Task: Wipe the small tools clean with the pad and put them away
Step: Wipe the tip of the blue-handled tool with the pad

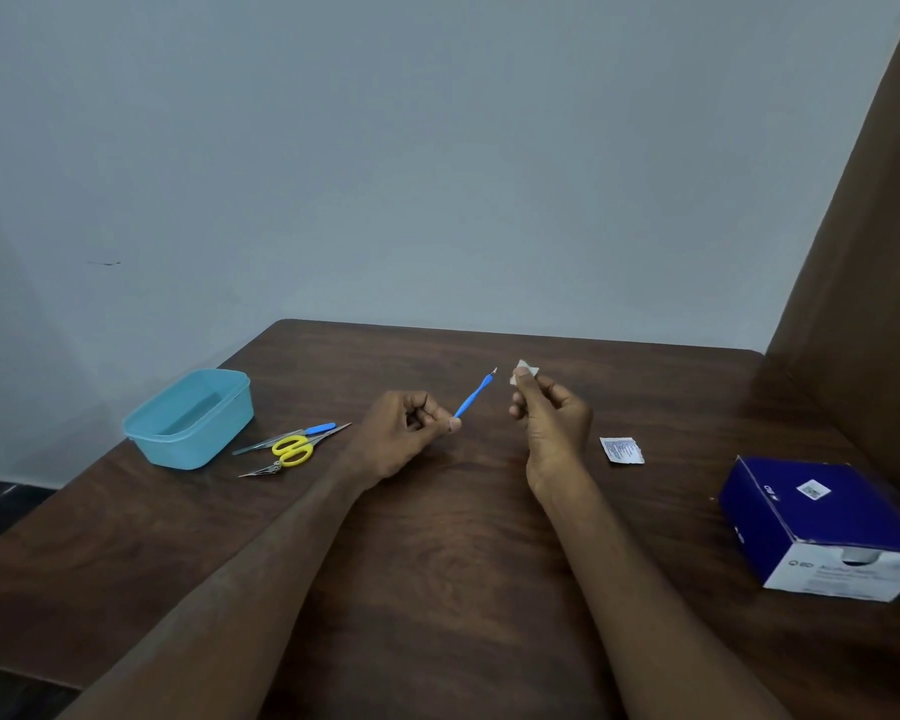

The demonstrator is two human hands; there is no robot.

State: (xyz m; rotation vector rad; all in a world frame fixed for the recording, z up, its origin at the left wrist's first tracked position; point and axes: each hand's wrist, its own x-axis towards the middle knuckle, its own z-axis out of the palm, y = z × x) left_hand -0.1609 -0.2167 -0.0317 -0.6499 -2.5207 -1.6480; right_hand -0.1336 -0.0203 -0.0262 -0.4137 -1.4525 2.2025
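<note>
My left hand (409,428) pinches the lower end of a thin blue-handled tool (472,398), whose small metal tip points up and to the right. My right hand (549,415) pinches a small white pad (526,367) between thumb and fingers, a short gap to the right of the tool's tip. On the table to the left lie yellow-handled scissors (292,450), metal tweezers (261,445) and another blue-handled tool (320,428), close together. Beside them stands an open light-blue plastic box (191,417).
A torn white pad wrapper (622,450) lies on the dark wooden table (437,553) right of my right hand. A dark blue cardboard box (822,522) sits at the right edge. A brown panel rises on the right, a pale wall behind.
</note>
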